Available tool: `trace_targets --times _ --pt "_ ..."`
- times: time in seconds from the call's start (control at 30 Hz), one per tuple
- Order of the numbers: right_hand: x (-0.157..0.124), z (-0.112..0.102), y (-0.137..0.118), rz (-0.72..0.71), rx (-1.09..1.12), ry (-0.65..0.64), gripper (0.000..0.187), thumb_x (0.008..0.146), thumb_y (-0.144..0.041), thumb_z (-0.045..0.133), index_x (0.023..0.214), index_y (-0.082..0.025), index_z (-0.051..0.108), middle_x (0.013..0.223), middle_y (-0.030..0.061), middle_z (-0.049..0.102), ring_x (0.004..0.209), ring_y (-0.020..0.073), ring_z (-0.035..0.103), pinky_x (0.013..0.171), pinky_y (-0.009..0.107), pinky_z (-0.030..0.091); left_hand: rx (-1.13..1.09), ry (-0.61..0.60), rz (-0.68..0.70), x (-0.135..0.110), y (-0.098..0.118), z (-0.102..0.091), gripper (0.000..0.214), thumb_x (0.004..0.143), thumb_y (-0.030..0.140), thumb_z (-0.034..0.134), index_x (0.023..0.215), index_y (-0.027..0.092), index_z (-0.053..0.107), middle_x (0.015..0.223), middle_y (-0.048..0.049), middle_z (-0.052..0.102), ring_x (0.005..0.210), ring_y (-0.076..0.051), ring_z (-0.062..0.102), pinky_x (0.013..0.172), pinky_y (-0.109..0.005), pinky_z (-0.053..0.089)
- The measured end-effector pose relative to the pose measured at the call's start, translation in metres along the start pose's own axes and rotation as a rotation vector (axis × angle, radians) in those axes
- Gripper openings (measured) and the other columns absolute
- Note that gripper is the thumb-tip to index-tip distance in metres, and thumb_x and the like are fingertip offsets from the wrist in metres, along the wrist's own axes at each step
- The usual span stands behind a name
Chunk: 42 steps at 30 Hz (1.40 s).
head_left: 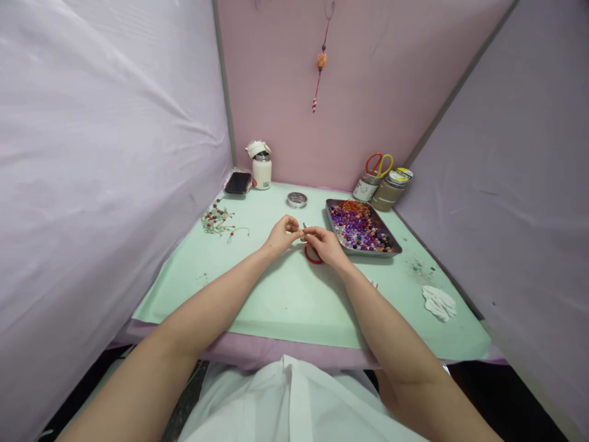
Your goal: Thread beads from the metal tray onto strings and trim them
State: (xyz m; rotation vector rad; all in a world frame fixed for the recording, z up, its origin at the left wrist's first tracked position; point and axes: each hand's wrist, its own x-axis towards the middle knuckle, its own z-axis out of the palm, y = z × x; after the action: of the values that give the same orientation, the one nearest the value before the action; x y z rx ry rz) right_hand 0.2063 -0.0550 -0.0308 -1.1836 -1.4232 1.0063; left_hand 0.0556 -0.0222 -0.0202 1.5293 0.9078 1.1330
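My left hand (281, 236) and my right hand (324, 243) meet over the middle of the table. Thumb and fingers of each are pinched together around a tiny pale, shiny piece (302, 238), too small to name. Red-handled scissors (313, 255) show partly below my right hand, which hides their middle. Whether that hand touches them I cannot tell. Just right of my right hand stands a metal tray (368, 252) full of purple, clear, dark and orange beads. Beyond both hands is a small round dish (297, 199) of tiny grey pieces.
Beaded strings (216, 220) lie at left, near a phone (238, 183) and white bottle (262, 170). At back right stand a can (365, 187) with red and yellow scissors and a jar (389, 193). White gloves (438, 302) lie right; a beaded cord (321, 60) hangs on the back wall.
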Motion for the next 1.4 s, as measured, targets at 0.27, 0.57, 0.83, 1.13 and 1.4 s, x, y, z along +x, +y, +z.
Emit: trace_targets --times 0.27,0.57,0.83,1.13,1.4 --pt "-0.003 0.002 -0.003 0.036 0.017 0.056 0.02 0.065 -0.033 0.067 0.078 -0.019 0.061 0.077 0.0025 0.067 0.075 0.017 0.063 0.073 0.031 0.049 0.002 -0.01 0.089 0.004 -0.006 0.001 0.018 0.068 0.016 0.06 0.079 0.019 0.045 0.074 0.0031 0.054 0.072 -0.01 0.053 0.07 -0.025 0.042" --pt "-0.002 0.002 -0.002 0.017 0.009 0.067 0.019 0.064 -0.031 0.069 0.075 -0.02 0.06 0.075 0.0011 0.064 0.072 0.0151 0.06 0.07 0.029 0.046 0.047 -0.004 0.117 -0.001 -0.002 -0.001 0.014 0.07 0.015 0.058 0.077 0.019 0.046 0.073 0.0025 0.058 0.068 -0.01 0.055 0.07 -0.025 0.042" --pt "-0.004 0.002 -0.011 -0.012 -0.043 0.029 0.021 0.07 -0.04 0.064 0.073 -0.02 0.06 0.063 -0.002 0.056 0.055 0.0105 0.046 0.055 0.025 0.038 0.21 0.008 0.231 -0.008 0.008 -0.003 0.01 0.075 0.015 0.054 0.08 0.02 0.047 0.078 0.0021 0.058 0.069 -0.011 0.059 0.07 -0.025 0.043" --pt "0.0 -0.004 0.0 0.122 0.169 -0.01 0.03 0.066 -0.044 0.069 0.08 -0.019 0.064 0.054 -0.0045 0.048 0.046 0.0074 0.036 0.045 0.023 0.025 0.234 -0.054 0.277 -0.009 0.006 -0.001 0.006 0.078 0.018 0.054 0.082 0.019 0.049 0.082 0.0017 0.06 0.068 -0.01 0.061 0.064 -0.023 0.045" --pt "-0.002 -0.004 -0.006 0.22 0.271 -0.025 0.026 0.062 -0.037 0.074 0.073 -0.016 0.064 0.053 -0.0041 0.045 0.045 0.0056 0.033 0.043 0.023 0.022 0.282 -0.056 0.283 -0.01 0.004 -0.001 0.003 0.079 0.019 0.053 0.082 0.019 0.052 0.081 0.0011 0.062 0.069 -0.011 0.062 0.064 -0.023 0.047"
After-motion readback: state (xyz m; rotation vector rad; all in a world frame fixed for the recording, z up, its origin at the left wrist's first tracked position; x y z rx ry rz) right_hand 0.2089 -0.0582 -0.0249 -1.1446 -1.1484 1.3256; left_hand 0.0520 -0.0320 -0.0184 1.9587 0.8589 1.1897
